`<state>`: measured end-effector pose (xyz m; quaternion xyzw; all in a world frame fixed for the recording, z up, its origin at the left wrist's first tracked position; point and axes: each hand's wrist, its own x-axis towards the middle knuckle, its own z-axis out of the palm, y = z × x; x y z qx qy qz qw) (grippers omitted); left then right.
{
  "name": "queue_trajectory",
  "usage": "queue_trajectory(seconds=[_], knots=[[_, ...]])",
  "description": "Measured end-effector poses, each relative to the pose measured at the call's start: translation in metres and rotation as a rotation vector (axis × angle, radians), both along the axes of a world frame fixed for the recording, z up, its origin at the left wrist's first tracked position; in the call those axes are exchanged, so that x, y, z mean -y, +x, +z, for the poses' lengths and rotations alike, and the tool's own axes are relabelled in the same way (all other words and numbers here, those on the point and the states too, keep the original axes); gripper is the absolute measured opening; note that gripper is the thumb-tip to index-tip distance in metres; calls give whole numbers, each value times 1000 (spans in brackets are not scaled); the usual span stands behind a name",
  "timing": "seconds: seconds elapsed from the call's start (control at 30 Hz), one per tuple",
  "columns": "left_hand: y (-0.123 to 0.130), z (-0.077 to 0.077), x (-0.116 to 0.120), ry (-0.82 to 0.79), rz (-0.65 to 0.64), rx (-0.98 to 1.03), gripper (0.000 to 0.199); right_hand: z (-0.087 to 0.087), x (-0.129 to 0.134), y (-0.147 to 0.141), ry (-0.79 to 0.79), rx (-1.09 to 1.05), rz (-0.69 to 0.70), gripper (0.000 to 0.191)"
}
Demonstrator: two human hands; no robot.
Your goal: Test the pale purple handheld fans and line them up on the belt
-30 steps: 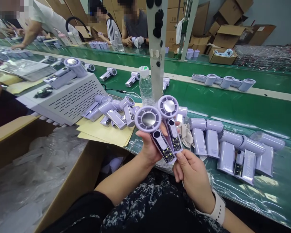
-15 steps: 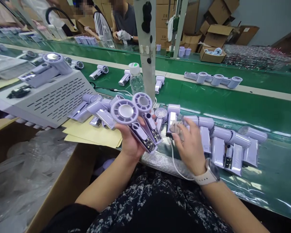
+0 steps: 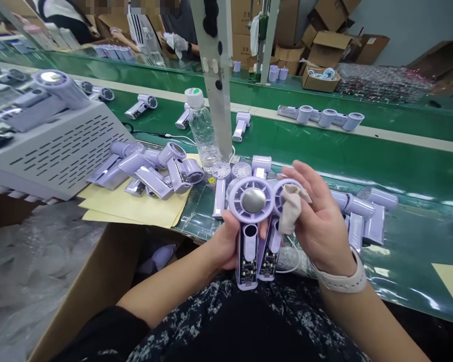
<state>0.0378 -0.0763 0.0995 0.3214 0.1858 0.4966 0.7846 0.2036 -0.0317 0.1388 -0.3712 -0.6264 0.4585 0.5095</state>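
My left hand (image 3: pixel 226 241) is closed around two lilac handheld fans held side by side. The nearer fan (image 3: pixel 252 200) faces me, with a silver disc at its hub and bare circuit board showing in its handle. Partly behind it is the second fan (image 3: pixel 272 246), its handle open too. My right hand (image 3: pixel 320 221) pinches a crumpled beige cloth (image 3: pixel 290 208) against the second fan's head and covers part of it. Just beyond my hands, more fans (image 3: pixel 221 171) with clear-looking fronts lie on the green bench.
A heap of fans (image 3: pixel 151 171) lies on yellow paper (image 3: pixel 132 211) beside a slotted metal box (image 3: pixel 68 151). A plastic bottle (image 3: pixel 204 130) stands by the upright post (image 3: pixel 221 100). Below left is a carton (image 3: pixel 94 281) with plastic bags. Several fans (image 3: pixel 375 216) lie at right.
My left hand has turned the two fans upright and brought them right and closer. My right hand has lifted the cloth from the bench onto the second fan's head.
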Motion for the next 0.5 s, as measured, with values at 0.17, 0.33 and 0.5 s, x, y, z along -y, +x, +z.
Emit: queue_trajectory(seconds=[0.17,0.33,0.5], knots=[[9,-5,4,-27,-64,-52,84,5,7,6,-341,-133,236,63],[8,-4,2,-40,-83,-32,80,4,1,3,-203,86,27,54],[-13,4,-1,-91,23,39,76,-18,-26,7,59,359,-252,52]])
